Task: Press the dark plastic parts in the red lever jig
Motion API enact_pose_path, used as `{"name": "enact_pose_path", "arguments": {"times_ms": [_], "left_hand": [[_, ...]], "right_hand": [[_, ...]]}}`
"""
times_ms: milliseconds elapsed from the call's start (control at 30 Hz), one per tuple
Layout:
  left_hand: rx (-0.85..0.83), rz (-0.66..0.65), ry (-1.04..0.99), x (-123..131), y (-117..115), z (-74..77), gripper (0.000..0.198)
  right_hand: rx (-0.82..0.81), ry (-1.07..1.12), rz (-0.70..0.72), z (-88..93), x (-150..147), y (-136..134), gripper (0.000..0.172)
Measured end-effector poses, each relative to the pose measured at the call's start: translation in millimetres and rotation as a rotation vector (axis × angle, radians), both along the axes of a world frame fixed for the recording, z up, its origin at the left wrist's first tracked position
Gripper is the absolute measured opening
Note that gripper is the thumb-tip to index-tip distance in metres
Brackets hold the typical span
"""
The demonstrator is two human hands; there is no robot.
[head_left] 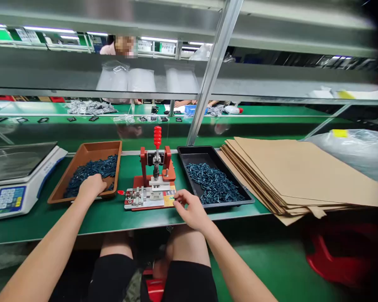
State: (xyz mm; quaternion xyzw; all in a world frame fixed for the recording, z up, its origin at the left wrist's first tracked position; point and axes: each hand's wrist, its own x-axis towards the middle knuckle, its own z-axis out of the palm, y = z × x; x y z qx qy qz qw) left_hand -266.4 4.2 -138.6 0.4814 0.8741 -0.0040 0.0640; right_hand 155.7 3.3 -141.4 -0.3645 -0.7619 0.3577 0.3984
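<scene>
My left hand (92, 187) lies on the heap of dark blue small parts (93, 172) in a brown tray (96, 147), and its fingertips are hidden among them. My right hand (190, 209) rests at the right edge of a red toggle press (157, 167), its fingers against the yellow-orange front of the press's metal jig plate (145, 201). Nothing shows in that hand. A black tray (189, 155) to the right of the press holds more dark blue parts (212, 184).
A digital scale (19, 180) stands at the left of the green bench (82, 222). A stack of flat cardboard sheets (296, 172) lies right of the black tray, with a plastic bag (353, 155) beyond. A metal shelf upright (214, 71) rises behind. A person (119, 46) stands across the line.
</scene>
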Motion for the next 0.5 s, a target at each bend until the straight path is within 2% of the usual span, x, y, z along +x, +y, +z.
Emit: {"name": "enact_pose_path", "arguments": {"times_ms": [133, 200, 300, 367, 500], "left_hand": [[-0.058, 0.044, 0.038, 13, -1, 14.8, 0.042], [-0.088, 0.063, 0.055, 16, 0, 19.2, 0.042], [-0.088, 0.065, 0.067, 18, 0, 22.5, 0.041], [0.036, 0.058, 0.078, 20, -3, 24.2, 0.045], [0.577, -0.062, 0.094, 33, -18, 30.4, 0.052]], "right_hand": [[0.130, 0.074, -0.123, -32.4, -20, 8, 0.015], [0.123, 0.114, -0.170, -44.9, -23, 16, 0.018], [0.097, 0.159, -0.181, -54.1, -23, 23, 0.019], [0.101, 0.187, -0.179, -55.8, -22, 24, 0.020], [0.078, 0.228, -0.172, -57.4, -21, 24, 0.023]]}}
